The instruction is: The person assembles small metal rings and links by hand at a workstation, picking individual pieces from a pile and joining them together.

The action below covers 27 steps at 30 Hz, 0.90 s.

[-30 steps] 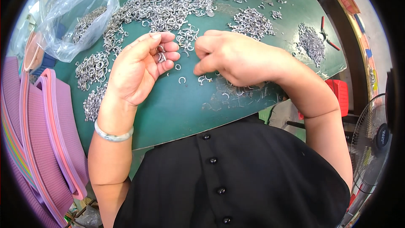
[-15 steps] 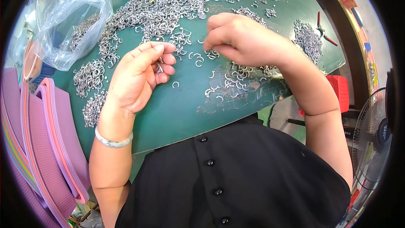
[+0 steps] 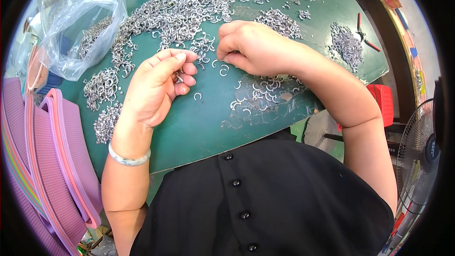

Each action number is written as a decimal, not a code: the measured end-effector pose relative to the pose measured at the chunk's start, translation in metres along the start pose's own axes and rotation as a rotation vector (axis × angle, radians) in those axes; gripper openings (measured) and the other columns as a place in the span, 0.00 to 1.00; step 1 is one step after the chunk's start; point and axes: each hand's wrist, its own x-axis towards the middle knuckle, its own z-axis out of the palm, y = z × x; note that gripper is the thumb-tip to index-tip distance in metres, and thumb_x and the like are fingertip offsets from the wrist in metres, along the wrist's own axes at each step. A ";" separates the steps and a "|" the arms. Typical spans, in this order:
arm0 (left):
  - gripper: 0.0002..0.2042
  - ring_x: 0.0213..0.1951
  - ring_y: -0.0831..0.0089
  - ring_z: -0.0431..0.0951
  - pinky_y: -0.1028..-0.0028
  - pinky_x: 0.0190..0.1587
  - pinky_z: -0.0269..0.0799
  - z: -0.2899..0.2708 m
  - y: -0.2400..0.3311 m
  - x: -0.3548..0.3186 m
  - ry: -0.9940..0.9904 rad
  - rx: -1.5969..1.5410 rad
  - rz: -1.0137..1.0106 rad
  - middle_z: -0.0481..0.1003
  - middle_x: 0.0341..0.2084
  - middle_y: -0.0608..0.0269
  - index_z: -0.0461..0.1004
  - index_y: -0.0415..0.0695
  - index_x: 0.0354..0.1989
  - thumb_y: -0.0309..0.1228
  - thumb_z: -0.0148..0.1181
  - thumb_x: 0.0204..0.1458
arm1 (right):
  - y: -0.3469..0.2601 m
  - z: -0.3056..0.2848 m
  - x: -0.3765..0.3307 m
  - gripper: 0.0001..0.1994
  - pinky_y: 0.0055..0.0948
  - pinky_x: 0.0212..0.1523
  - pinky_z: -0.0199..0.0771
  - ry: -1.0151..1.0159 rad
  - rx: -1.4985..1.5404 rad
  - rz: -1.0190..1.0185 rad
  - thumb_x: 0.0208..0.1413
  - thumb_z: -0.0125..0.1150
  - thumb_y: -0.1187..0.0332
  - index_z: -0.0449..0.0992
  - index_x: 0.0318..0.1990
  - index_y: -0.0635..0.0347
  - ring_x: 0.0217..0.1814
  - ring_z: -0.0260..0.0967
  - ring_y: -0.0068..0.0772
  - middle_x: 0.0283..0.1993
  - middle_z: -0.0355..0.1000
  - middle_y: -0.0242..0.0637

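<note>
My left hand (image 3: pixel 159 78) is raised over the green table (image 3: pixel 189 132), its fingers curled round a few small silvery metal pieces (image 3: pixel 178 77). Most of those pieces are hidden by the fingers. To its right, my right hand (image 3: pixel 249 47) points down with thumb and fingertips pinched together at the tabletop. An open metal ring (image 3: pixel 214 63) lies right at those fingertips; whether they grip it I cannot tell. Close by are another open ring (image 3: pixel 224 70) and a small cluster of rings (image 3: pixel 203 47). One single ring (image 3: pixel 197 96) lies between the hands, nearer to me.
A large heap of open rings (image 3: pixel 180 9) spreads across the back. Smaller piles (image 3: pixel 101 85) sit at the left, with more rings (image 3: pixel 265 92) under my right forearm. Red-handled pliers (image 3: pixel 362 33) lie far right. A clear plastic bag (image 3: pixel 71 61) and pink-purple baskets (image 3: pixel 71 151) stand left.
My right hand has moved left and slightly toward me, from above other rings to the ring near the small cluster. My left hand has barely shifted and keeps its pieces.
</note>
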 end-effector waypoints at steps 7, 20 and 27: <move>0.10 0.26 0.80 0.70 0.83 0.28 0.66 0.004 -0.001 0.002 -0.003 0.005 -0.021 0.72 0.27 0.65 0.70 0.37 0.41 0.30 0.48 0.56 | 0.000 -0.001 0.000 0.04 0.37 0.40 0.69 0.051 0.048 0.007 0.45 0.54 0.71 0.74 0.27 0.60 0.39 0.67 0.44 0.31 0.69 0.40; 0.04 0.21 0.83 0.71 0.86 0.22 0.65 0.014 -0.005 0.004 0.043 0.112 -0.019 0.73 0.22 0.67 0.71 0.42 0.33 0.29 0.53 0.55 | -0.005 -0.002 0.006 0.06 0.36 0.39 0.69 0.156 0.325 0.024 0.46 0.55 0.71 0.76 0.32 0.61 0.37 0.68 0.44 0.31 0.69 0.40; 0.05 0.21 0.82 0.71 0.86 0.23 0.65 0.013 -0.005 0.004 0.049 0.134 -0.002 0.73 0.22 0.67 0.71 0.42 0.33 0.30 0.53 0.55 | 0.000 0.003 0.005 0.05 0.34 0.36 0.69 0.059 0.037 -0.047 0.44 0.57 0.74 0.74 0.31 0.61 0.37 0.68 0.41 0.32 0.68 0.38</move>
